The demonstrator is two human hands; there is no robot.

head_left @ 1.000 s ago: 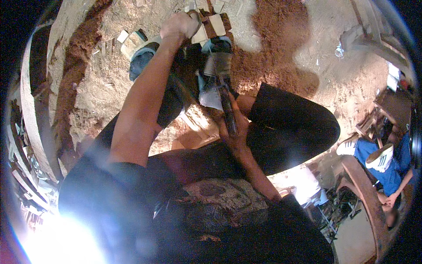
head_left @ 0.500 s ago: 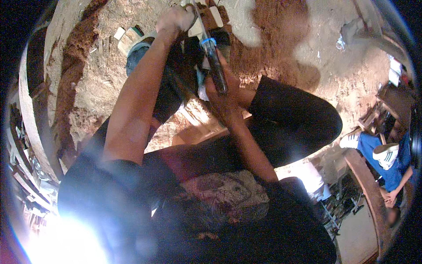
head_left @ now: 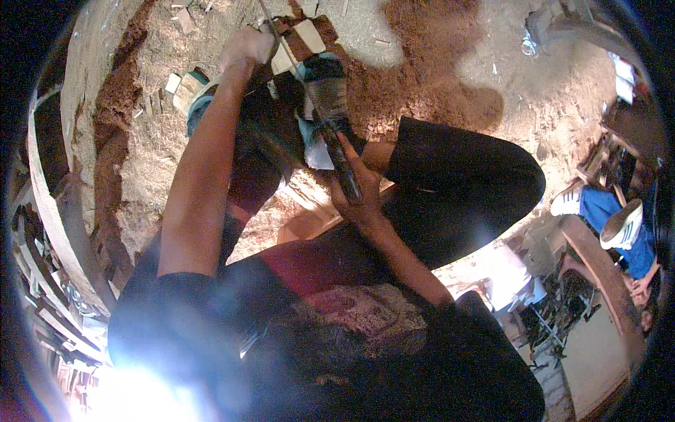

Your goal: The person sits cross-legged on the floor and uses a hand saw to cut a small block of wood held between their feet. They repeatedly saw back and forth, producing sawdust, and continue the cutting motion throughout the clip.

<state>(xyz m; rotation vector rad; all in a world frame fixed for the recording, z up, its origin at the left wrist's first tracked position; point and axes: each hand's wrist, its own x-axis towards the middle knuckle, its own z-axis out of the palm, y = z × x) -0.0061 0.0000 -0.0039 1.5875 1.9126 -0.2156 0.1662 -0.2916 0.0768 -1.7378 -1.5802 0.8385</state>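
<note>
My right hand is wrapped round the dark handle of a long, thin-bladed metal tool, whose exact kind is unclear. Its narrow blade slants up and left, past my left hand. That hand is closed beside the blade near the top of the view; what its fingers grip is hidden. Just right of it are a pale wooden block and a second pale piece, close to the blade. Below them sits a ridged blue-grey thing, partly behind the tool.
My bent leg in dark cloth lies at right. Pale offcuts rest on the dusty ground at left. A curved wooden piece and scrap stand at lower right, near another person's shoe. Strong glare fills the lower left.
My right hand and the tool have drawn down toward my body, with the blade sliding back past my left hand. My left hand appears a little lower and farther left, as the whole view has shifted.
</note>
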